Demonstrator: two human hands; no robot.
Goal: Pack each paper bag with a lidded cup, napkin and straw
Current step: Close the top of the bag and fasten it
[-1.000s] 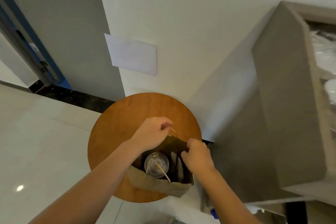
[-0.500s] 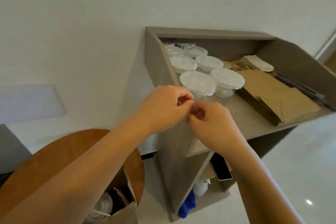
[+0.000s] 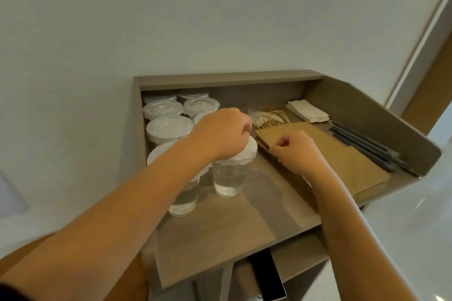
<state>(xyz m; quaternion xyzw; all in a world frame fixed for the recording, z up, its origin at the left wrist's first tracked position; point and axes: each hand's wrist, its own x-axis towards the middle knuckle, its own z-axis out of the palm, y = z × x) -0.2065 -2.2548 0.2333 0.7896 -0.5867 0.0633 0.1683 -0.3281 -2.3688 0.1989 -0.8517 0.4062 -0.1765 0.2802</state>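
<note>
Head view shows supplies still unpacked on the grey surface (image 3: 256, 222): lidded cups (image 3: 168, 127), flat paper bags (image 3: 342, 164), napkins (image 3: 307, 111) and dark straws (image 3: 362, 142). The left hand (image 3: 223, 133) hovers curled above a cup, seemingly holding nothing. The right hand (image 3: 297, 149) pinches the top bag's edge. Judging by this, many bags remain.

Both forearms reach forward, left hand (image 3: 223, 133) and right hand (image 3: 297, 151) loosely curled.
</note>
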